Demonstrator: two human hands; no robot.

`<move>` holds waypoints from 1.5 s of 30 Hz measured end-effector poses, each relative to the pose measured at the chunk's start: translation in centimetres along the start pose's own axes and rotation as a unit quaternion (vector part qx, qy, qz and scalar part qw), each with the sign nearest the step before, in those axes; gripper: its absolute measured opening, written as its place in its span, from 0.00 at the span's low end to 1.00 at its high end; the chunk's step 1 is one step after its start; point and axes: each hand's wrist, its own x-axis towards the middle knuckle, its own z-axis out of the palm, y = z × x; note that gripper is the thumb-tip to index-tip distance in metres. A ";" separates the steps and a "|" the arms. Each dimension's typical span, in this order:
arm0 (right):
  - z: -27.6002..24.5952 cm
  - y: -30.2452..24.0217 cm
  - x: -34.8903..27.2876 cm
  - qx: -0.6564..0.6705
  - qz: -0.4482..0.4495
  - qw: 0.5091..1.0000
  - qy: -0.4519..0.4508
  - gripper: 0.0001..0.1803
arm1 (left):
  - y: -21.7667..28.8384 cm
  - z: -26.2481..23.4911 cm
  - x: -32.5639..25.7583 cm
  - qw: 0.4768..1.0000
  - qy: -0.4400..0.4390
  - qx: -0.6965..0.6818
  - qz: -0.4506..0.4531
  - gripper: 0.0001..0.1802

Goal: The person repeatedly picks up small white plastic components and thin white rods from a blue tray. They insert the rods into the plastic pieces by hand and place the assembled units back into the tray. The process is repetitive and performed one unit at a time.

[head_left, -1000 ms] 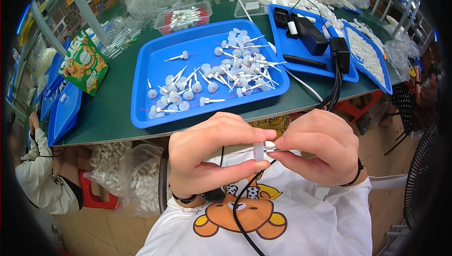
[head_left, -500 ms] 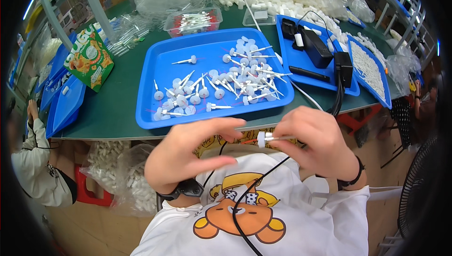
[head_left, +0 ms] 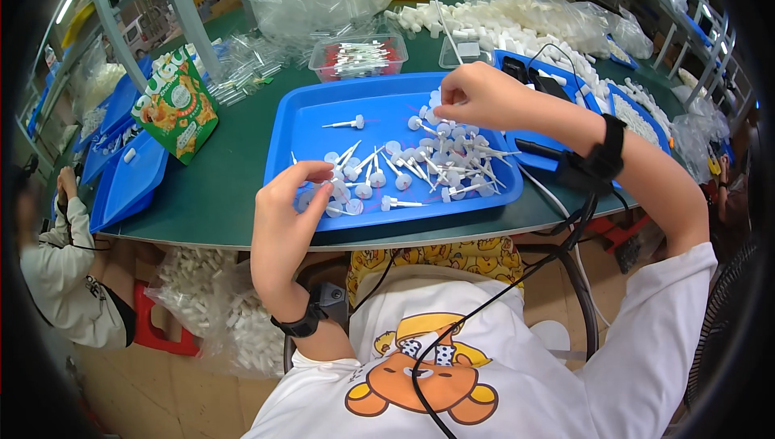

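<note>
Over the left front part of a blue tray (head_left: 387, 93), my left hand (head_left: 286, 213) has its thumb and index finger curved with a gap between the tips. White plungers with round translucent caps (head_left: 363, 190) lie right beside those fingertips. My right hand (head_left: 478, 100) reaches to the tray's far right, above a heap of the same plungers (head_left: 442, 160). Its fingers are bent together; whatever is in them is hidden. One plunger (head_left: 355, 122) lies apart in the tray's back left area.
Behind the tray stands a clear box (head_left: 355, 55) of white and red parts. A green snack bag (head_left: 178, 106) is at left, white cylinders (head_left: 517, 25) at the back. Cables and a black adapter (head_left: 581, 171) lie right. A person's hands (head_left: 66, 184) show far left.
My right hand has moved from in front of the tray up over its far right heap; the capped plunger it held no longer shows. My left hand has moved over the tray's left front.
</note>
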 end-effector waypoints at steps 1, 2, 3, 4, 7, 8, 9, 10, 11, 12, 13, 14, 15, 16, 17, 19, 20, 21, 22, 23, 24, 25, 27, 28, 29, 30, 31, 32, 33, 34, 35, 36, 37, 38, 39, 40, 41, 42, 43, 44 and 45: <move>0.2 0.6 1.0 0.009 0.005 1.000 -0.003 0.15 | -0.1 0.0 0.0 1.000 0.002 0.001 0.000 0.10; 0.2 0.9 1.8 0.017 0.025 0.999 -0.016 0.15 | -0.2 0.0 0.1 1.000 0.005 0.005 0.002 0.09; 0.1 1.2 2.5 0.024 0.045 0.998 -0.029 0.15 | -0.3 -0.1 0.1 1.000 0.008 0.009 0.003 0.09; 0.1 1.5 3.3 0.031 0.065 0.997 -0.042 0.16 | -0.4 -0.1 0.2 1.000 0.011 0.012 0.005 0.09; -0.2 2.0 5.3 -0.078 0.051 0.994 -0.051 0.19 | -0.8 -0.6 0.2 0.999 0.032 0.032 -0.024 0.09; -0.4 1.9 5.9 -0.115 0.050 0.991 -0.045 0.20 | -0.9 -0.8 0.1 0.998 0.035 0.032 -0.035 0.09; -0.7 1.9 6.5 -0.106 0.061 0.992 -0.040 0.19 | -1.1 -1.0 0.1 0.998 0.038 0.031 -0.047 0.08; -0.8 1.8 7.2 -0.119 0.056 0.991 -0.023 0.18 | -1.3 -1.2 0.1 0.997 0.040 0.030 -0.058 0.08; -1.1 1.8 7.8 -0.131 0.054 0.990 -0.004 0.18 | -1.6 -1.3 0.1 0.997 0.045 0.051 -0.027 0.08; -1.3 1.7 8.4 -0.143 0.051 0.988 0.015 0.17 | -2.1 -1.3 0.0 0.996 0.050 0.073 0.004 0.08; -1.5 1.6 9.2 -0.151 0.051 0.987 0.030 0.16 | -2.3 -1.3 0.0 0.993 0.056 0.094 0.034 0.08; -1.6 1.5 9.9 -0.153 0.046 0.986 0.037 0.16 | -2.2 -1.3 -0.1 0.993 0.055 0.100 0.021 0.08; -1.7 1.4 10.6 -0.156 0.041 0.986 0.043 0.16 | -2.0 -1.3 -0.1 0.993 0.054 0.106 0.008 0.08; -1.7 1.3 11.3 -0.158 0.036 0.986 0.049 0.16 | -1.8 -1.2 -0.2 0.992 0.053 0.112 -0.005 0.08; -1.7 1.2 12.2 -0.173 0.039 0.983 0.051 0.16 | -1.8 -1.1 -0.2 0.990 0.062 0.127 -0.017 0.08; -1.6 1.0 13.8 -0.202 0.046 0.977 0.055 0.15 | -1.8 -0.9 -0.2 0.984 0.078 0.155 -0.042 0.07; -1.4 0.8 14.5 -0.200 0.043 0.977 0.065 0.15 | -2.0 -0.8 -0.3 0.978 0.093 0.179 -0.054 0.06; -1.3 0.7 15.2 -0.199 0.040 0.976 0.075 0.15 | -2.3 -0.7 -0.3 0.971 0.109 0.202 -0.066 0.06; -1.1 0.5 15.8 -0.197 0.036 0.976 0.085 0.15 | -2.4 -0.7 -0.4 0.963 0.124 0.225 -0.079 0.06; -1.0 0.5 16.4 -0.196 0.042 0.976 0.086 0.14 | -2.4 -0.9 -0.5 0.961 0.120 0.226 -0.105 0.06; -0.8 0.4 17.0 -0.195 0.047 0.976 0.088 0.14 | -2.4 -1.1 -0.7 0.958 0.117 0.226 -0.131 0.06; -0.7 0.5 17.4 -0.195 0.052 0.975 0.090 0.13 | -2.4 -1.4 -0.8 0.955 0.113 0.226 -0.157 0.06; -0.4 0.8 18.2 -0.183 0.039 0.980 0.065 0.12 | -2.4 -2.1 -1.1 0.949 0.102 0.246 -0.168 0.06; -0.2 0.9 18.5 -0.177 0.033 0.982 0.053 0.11 | -2.3 -2.4 -1.3 0.946 0.096 0.256 -0.174 0.06; 0.1 1.0 19.2 -0.184 0.021 0.982 0.035 0.11 | -2.0 -2.7 -1.6 0.943 0.093 0.270 -0.173 0.05; 0.5 1.5 20.0 -0.191 0.011 0.981 0.015 0.11 | -1.8 -3.0 -2.0 0.940 0.087 0.282 -0.171 0.05; 0.9 2.0 20.9 -0.198 0.001 0.980 -0.004 0.11 | -1.6 -3.2 -2.2 0.937 0.082 0.294 -0.170 0.05; 1.6 3.9 22.0 -0.188 -0.007 0.982 -0.005 0.11 | -1.6 -3.3 -2.3 0.939 0.068 0.291 -0.168 0.06; 2.4 6.5 23.2 -0.176 -0.012 0.984 -0.005 0.11 | -1.5 -3.4 -2.3 0.942 0.052 0.287 -0.164 0.06; 3.1 8.2 24.2 -0.165 -0.021 0.986 -0.007 0.12 | -1.5 -3.6 -2.3 0.944 0.038 0.284 -0.163 0.07; 3.4 8.4 24.5 -0.166 -0.022 0.986 -0.008 0.12 | -1.4 -3.7 -2.3 0.944 0.023 0.279 -0.174 0.07; 3.6 8.7 24.8 -0.167 -0.022 0.986 -0.009 0.12 | -1.2 -3.7 -2.1 0.944 0.008 0.273 -0.184 0.07; 3.8 9.0 25.0 -0.168 -0.021 0.985 -0.009 0.12 | -1.2 -3.7 -2.0 0.944 -0.008 0.266 -0.193 0.08; 3.8 9.1 25.1 -0.167 -0.018 0.986 -0.008 0.12 | -1.2 -3.5 -2.0 0.944 -0.002 0.274 -0.183 0.08; 3.9 9.2 25.0 -0.166 -0.013 0.986 -0.007 0.12 | -1.3 -3.3 -2.0 0.944 0.003 0.281 -0.173 0.08; 3.9 9.4 25.0 -0.165 -0.008 0.986 -0.006 0.12 | -1.4 -3.1 -2.0 0.944 0.008 0.288 -0.162 0.09; 3.8 8.0 24.7 -0.174 -0.009 0.985 -0.008 0.12 | -1.6 -3.2 -2.1 0.944 0.007 0.284 -0.169 0.09; 3.3 5.4 23.7 -0.185 -0.014 0.983 -0.010 0.12 | -1.7 -3.3 -2.3 0.943 0.008 0.281 -0.179 0.09; 2.8 4.3 22.6 -0.195 -0.009 0.981 -0.008 0.12 | -1.7 -3.2 -2.2 0.944 0.005 0.276 -0.179 0.09; 2.7 4.5 22.5 -0.190 -0.007 0.982 -0.005 0.12 | -1.7 -3.1 -1.9 0.946 -0.001 0.273 -0.177 0.10; 2.7 4.6 22.3 -0.185 -0.005 0.983 -0.003 0.12 | -1.8 -2.9 -1.5 0.947 -0.006 0.270 -0.176 0.10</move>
